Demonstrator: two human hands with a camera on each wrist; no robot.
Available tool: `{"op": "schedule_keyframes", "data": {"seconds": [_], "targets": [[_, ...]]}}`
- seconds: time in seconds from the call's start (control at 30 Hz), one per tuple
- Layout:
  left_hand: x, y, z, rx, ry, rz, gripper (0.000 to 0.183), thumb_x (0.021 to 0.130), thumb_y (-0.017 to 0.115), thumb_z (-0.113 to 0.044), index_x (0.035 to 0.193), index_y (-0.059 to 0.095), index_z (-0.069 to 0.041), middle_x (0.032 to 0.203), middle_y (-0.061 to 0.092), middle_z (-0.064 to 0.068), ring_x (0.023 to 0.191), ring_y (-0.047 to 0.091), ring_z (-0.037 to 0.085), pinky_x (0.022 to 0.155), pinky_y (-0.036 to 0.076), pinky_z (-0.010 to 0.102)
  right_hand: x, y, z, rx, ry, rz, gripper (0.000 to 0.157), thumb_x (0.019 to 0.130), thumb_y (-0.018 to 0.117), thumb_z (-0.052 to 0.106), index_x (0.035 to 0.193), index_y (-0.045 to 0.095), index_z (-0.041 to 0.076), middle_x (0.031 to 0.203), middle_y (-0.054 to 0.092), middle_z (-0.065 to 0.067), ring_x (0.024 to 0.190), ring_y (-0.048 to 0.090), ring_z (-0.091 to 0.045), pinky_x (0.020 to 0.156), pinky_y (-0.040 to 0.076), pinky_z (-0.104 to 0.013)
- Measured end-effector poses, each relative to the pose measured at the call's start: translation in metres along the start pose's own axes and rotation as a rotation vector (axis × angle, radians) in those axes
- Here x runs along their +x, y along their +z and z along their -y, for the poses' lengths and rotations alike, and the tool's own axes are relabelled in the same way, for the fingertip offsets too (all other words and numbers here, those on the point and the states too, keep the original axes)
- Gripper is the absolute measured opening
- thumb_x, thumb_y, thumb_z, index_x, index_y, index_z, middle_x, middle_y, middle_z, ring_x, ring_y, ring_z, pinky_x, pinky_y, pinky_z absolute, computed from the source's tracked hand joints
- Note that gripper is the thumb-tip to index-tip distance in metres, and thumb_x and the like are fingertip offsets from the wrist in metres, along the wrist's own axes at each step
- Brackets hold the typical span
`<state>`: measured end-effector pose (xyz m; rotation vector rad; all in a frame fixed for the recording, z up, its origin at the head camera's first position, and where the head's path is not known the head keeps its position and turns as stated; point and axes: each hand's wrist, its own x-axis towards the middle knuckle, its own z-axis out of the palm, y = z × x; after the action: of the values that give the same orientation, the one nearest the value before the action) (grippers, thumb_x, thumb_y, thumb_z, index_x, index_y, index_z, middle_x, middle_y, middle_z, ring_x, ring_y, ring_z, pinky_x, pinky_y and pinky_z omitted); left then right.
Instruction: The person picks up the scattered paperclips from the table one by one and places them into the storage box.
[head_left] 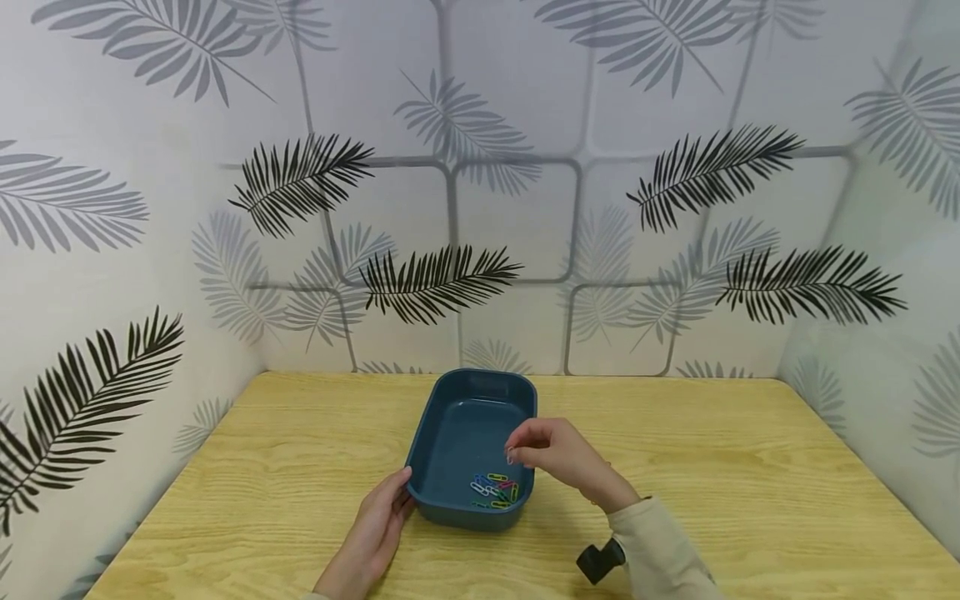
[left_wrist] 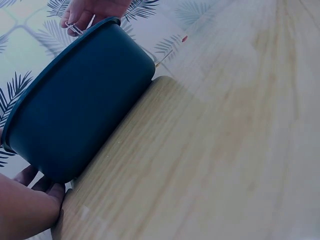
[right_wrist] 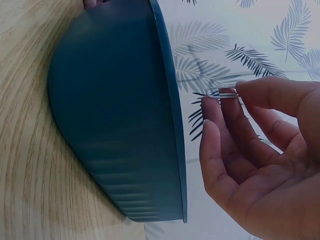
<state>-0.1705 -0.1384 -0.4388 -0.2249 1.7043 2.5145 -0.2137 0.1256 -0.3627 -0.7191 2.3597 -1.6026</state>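
Observation:
A dark blue, rounded rectangular plastic bin [head_left: 468,433] sits on the table, tilted slightly in the head view. Several coloured paper clips [head_left: 504,484] lie in a loose cluster at its near end: white, yellow, pink, blue and green. My left hand [head_left: 375,525] grips the bin's near left corner, thumb at the rim and fingers against the outer side. Above the bin's right rim, my right hand [head_left: 566,457] pinches a single white paper clip [right_wrist: 222,94] between thumb and fingertips. In both wrist views the bin's wall hides the cluster.
Light wood-grain tabletop [head_left: 300,450] extends around the bin on both sides. Behind it stands a pale wall [head_left: 517,325] with a leaf pattern, and similar panels flank left and right. A black wrist camera [head_left: 600,561] is strapped at the right sleeve [head_left: 660,546].

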Motion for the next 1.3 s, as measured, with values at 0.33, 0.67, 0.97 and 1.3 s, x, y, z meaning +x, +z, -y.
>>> {"op": "schedule_keyframes", "data": {"seconds": [0.33,0.67,0.97,1.3], "targets": [[0.0,0.0,0.0,0.003,0.002,0.003,0.057,0.102,0.05,-0.027,0.138,0.035,0.014,0.136,0.046,0.019,0.12,0.046,0.018,0.111,0.03,0.04,0.001,0.002,-0.001,-0.008,0.005,-0.007,0.012,0.093,0.064,0.01,0.099,0.068,0.0,0.09,0.068,-0.003,0.088,0.062,-0.039,0.072,0.054,-0.035],[0.0,0.001,-0.001,0.008,-0.001,0.009,0.06,0.102,0.049,-0.029,0.141,0.032,0.014,0.145,0.036,0.025,0.13,0.037,0.025,0.113,0.026,0.043,0.001,0.002,0.002,-0.003,-0.016,0.003,0.015,0.092,0.066,0.008,0.103,0.066,-0.002,0.092,0.067,-0.004,0.086,0.064,-0.027,0.076,0.055,-0.044],[0.0,0.001,0.0,0.008,-0.002,-0.007,0.058,0.102,0.05,-0.028,0.139,0.035,0.014,0.137,0.046,0.02,0.119,0.046,0.018,0.11,0.031,0.04,0.001,-0.004,-0.002,-0.042,-0.006,0.035,0.018,0.092,0.066,0.01,0.107,0.066,-0.001,0.096,0.067,-0.005,0.087,0.063,-0.018,0.077,0.054,-0.031],[0.0,0.001,0.0,0.013,-0.003,-0.002,0.058,0.102,0.05,-0.028,0.139,0.034,0.014,0.139,0.044,0.022,0.12,0.046,0.018,0.111,0.03,0.04,-0.009,-0.031,-0.015,-0.114,0.014,-0.051,0.024,0.091,0.067,0.011,0.11,0.065,-0.004,0.095,0.066,-0.005,0.085,0.063,-0.019,0.076,0.054,-0.032]]}}
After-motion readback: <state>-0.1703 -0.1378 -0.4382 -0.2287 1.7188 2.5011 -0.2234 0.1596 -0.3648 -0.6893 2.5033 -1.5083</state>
